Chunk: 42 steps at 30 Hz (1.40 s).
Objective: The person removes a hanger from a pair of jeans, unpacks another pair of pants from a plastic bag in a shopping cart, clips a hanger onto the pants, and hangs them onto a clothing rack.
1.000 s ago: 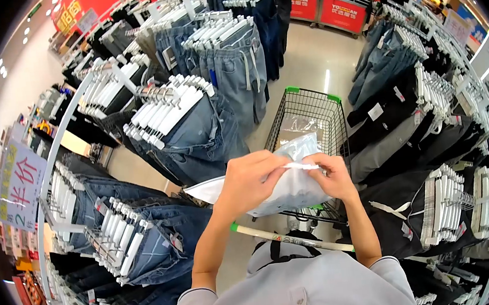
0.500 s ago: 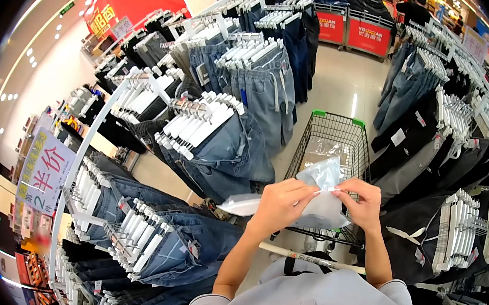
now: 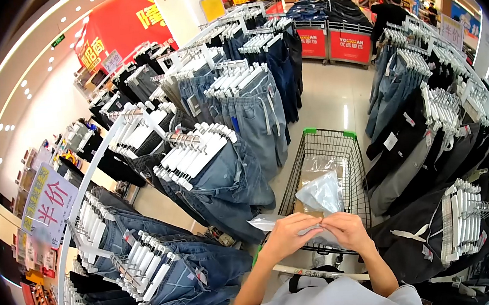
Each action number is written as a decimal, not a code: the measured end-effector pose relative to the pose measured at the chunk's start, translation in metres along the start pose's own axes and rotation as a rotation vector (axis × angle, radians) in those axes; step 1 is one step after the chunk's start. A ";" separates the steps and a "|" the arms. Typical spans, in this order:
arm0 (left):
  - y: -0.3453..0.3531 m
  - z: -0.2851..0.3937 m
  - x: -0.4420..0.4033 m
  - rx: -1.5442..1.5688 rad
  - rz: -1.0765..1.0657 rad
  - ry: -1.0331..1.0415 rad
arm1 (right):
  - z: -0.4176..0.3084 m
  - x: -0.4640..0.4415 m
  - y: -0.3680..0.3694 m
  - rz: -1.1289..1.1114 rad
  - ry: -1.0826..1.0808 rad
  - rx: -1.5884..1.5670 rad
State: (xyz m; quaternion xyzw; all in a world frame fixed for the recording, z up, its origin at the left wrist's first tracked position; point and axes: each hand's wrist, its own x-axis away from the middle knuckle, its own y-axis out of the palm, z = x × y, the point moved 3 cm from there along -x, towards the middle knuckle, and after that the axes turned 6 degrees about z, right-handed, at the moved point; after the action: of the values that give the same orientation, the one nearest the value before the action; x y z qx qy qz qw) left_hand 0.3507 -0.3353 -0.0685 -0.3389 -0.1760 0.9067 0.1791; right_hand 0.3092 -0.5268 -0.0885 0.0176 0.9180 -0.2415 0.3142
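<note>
Both the left hand (image 3: 291,237) and the right hand (image 3: 347,232) pinch a pale plastic bag (image 3: 320,194), fingertips nearly meeting, above the near end of the shopping cart (image 3: 353,168), between racks of jeans (image 3: 209,182).

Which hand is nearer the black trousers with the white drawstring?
Right. The right hand is on the side towards the black trousers; the left hand is farther away, beyond the right hand.
</note>
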 end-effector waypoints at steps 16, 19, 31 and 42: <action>-0.017 -0.026 0.018 -0.166 -0.040 0.103 | 0.003 0.032 -0.041 0.347 0.243 0.011; -0.043 -0.048 0.027 -0.274 -0.073 0.071 | 0.005 0.034 -0.059 0.344 0.229 0.013; -0.094 -0.093 0.048 -0.438 -0.438 -0.283 | 0.011 0.025 -0.088 0.413 0.257 -0.103; -0.025 -0.058 0.021 0.035 -0.365 -0.215 | 0.016 0.010 -0.076 0.299 0.275 -0.218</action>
State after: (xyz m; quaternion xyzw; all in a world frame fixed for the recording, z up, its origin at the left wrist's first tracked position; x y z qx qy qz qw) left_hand 0.3800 -0.2930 -0.1103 -0.1993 -0.2366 0.8932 0.3264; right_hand 0.2967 -0.6019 -0.0724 0.1520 0.9600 -0.0870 0.2186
